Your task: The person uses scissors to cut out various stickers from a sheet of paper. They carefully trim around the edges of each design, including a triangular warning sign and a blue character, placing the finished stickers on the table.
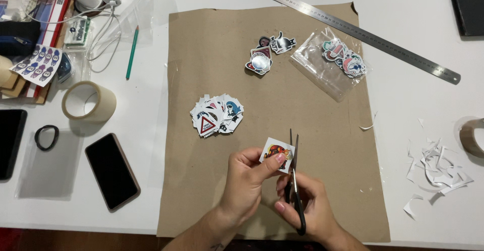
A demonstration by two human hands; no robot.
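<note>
My left hand (245,183) pinches a small sticker (275,151) with a red and orange figure on a white border, held above the brown paper sheet (227,44). My right hand (307,205) grips black-handled scissors (294,168), whose blades point up along the sticker's right edge. A pile of cut stickers (217,114) lies just above and left of my hands. A smaller sticker group (266,51) sits farther up the sheet. A clear plastic bag (322,67) holds more stickers at the upper right.
A long metal ruler (353,29) lies diagonally at the top. White paper scraps (436,173) are scattered right. A tape roll (88,101), a black phone (111,171), a hair band (46,137), a green pencil (132,52), cables and boxes sit left. Another tape roll (473,137) is at the right edge.
</note>
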